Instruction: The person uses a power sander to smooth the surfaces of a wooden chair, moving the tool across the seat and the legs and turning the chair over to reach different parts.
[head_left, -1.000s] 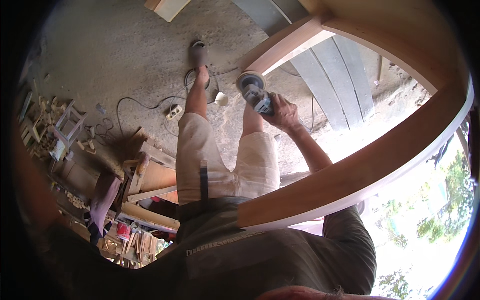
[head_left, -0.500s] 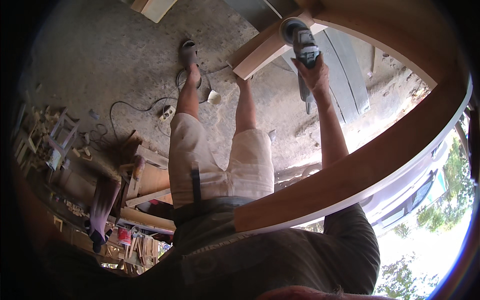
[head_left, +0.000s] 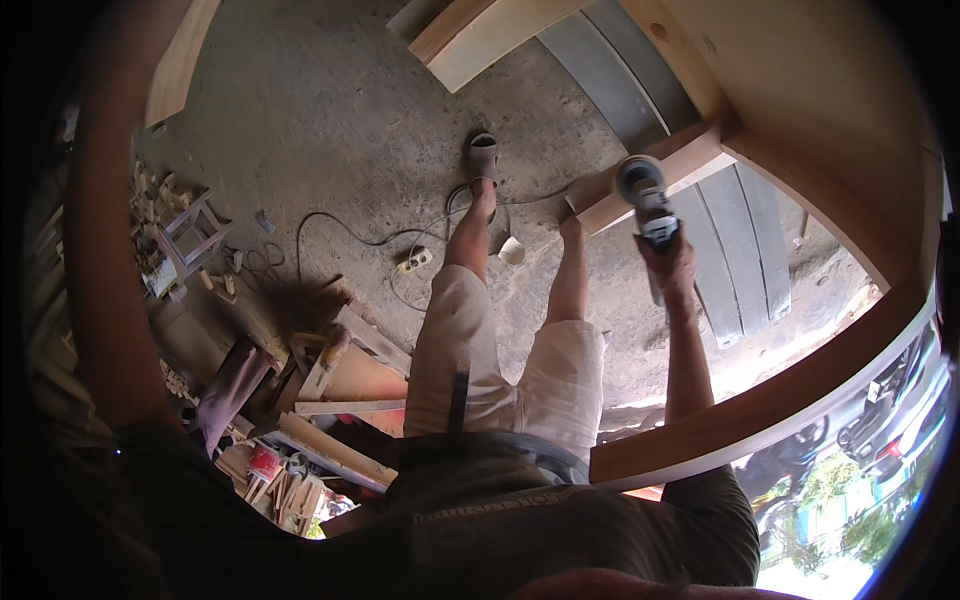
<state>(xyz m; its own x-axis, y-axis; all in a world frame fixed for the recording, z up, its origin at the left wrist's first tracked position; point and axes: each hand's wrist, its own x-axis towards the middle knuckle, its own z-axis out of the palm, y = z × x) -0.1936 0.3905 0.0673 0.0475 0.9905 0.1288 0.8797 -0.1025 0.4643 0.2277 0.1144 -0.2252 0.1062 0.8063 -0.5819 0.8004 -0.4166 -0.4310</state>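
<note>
My right hand (head_left: 668,262) is wrapped round the body of an angle grinder (head_left: 655,215) with a round disc (head_left: 640,177) at its far end. The disc overlaps a short wooden beam (head_left: 600,203); whether it touches the wood I cannot tell. That beam joins a larger frame, whose curved wooden rail (head_left: 760,395) sweeps over my right forearm. My left arm (head_left: 115,270) reaches up along the left rim of the picture, and its hand is out of sight.
A black cord (head_left: 380,240) winds over the concrete floor near a socket strip (head_left: 415,260) and my sandalled foot (head_left: 482,155). Grey boards (head_left: 735,240) lie under the frame. Wood scraps and a small wooden stool-like frame (head_left: 195,235) stand at left.
The view has swung, so the floor and my legs appear farther right and lower. My left arm has risen into sight at the left. The grinder stays in my right hand by the beam.
</note>
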